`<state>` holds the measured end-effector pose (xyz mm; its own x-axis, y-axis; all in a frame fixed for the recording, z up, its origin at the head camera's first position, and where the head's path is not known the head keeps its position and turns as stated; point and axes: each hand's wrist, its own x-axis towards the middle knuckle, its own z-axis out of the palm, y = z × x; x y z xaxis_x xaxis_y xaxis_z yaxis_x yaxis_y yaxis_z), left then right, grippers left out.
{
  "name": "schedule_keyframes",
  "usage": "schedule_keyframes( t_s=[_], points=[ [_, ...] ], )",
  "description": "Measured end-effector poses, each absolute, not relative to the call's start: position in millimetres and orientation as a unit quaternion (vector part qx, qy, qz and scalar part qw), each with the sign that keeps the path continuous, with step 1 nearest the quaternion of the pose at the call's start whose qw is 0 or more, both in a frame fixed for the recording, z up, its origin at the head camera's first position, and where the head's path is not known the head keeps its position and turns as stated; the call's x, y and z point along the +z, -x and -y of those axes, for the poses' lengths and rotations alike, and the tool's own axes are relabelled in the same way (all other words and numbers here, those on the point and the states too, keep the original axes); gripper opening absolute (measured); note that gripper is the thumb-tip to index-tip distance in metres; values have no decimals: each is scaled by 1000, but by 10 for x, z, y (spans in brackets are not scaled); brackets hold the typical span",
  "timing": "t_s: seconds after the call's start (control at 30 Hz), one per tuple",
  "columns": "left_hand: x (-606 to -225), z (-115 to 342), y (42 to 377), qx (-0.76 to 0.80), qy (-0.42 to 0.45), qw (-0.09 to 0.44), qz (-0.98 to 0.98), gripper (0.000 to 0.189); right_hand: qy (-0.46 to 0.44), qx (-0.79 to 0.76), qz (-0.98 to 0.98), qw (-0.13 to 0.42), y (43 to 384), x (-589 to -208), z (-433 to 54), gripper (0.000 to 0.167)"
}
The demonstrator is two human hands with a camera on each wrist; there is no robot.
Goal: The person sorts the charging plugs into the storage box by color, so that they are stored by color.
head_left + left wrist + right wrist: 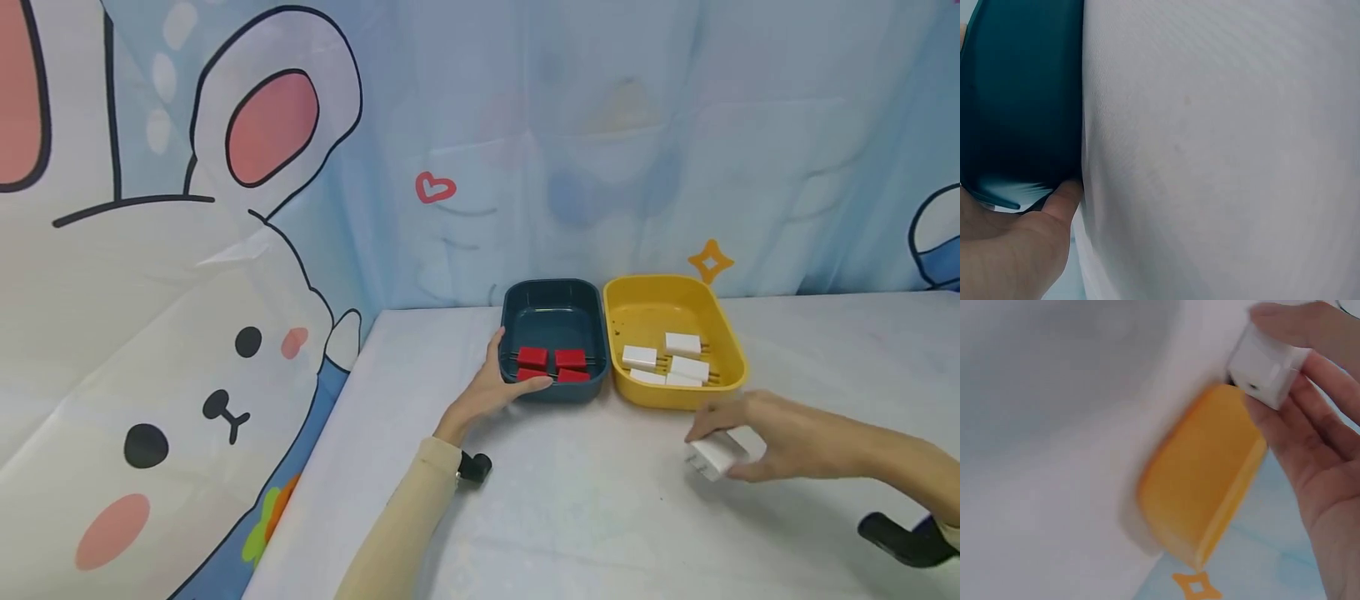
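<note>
My right hand (776,437) pinches a white plug-in charger (717,455) between thumb and fingers, its metal prongs pointing left. In the right wrist view the same white charger (1267,362) is held above the table. My left hand (491,387) grips the near left corner of a dark teal bin (553,292), the thumb across its front and the fingers along its left side. Several red chargers (570,359) with prongs lie at the near end of that bin. Several white chargers (683,344) lie in the yellow bin (660,287) beside it.
The two bins stand side by side near the back edge of the white-covered table (600,517). Behind them hangs a printed blue curtain (525,167). A large cartoon rabbit (195,350) fills its left part.
</note>
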<state>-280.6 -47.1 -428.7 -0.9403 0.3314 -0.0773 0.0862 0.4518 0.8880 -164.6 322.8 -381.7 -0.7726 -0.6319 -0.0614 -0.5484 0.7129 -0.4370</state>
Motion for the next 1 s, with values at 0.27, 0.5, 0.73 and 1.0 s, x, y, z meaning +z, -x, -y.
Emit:
schedule_keyframes(
  t_s=[0.27,0.5,0.73,1.0],
  points=[
    [-4290,460,2827,502,-130,122,-846,114,322,-205,-920,-88,2151,-3527,-3150,45],
    [-4302,494,2816,505,-125,124,-845,114,287,-216,-933,-37,2743,-3525,-3053,40],
    [-4313,522,2815,509,-120,120,-844,114,249,-190,-950,-14,3143,-3707,-2956,40],
    [-4312,512,2805,508,-125,123,-844,113,199,-223,-954,-10,3287,-3873,-2884,41]
  ],
)
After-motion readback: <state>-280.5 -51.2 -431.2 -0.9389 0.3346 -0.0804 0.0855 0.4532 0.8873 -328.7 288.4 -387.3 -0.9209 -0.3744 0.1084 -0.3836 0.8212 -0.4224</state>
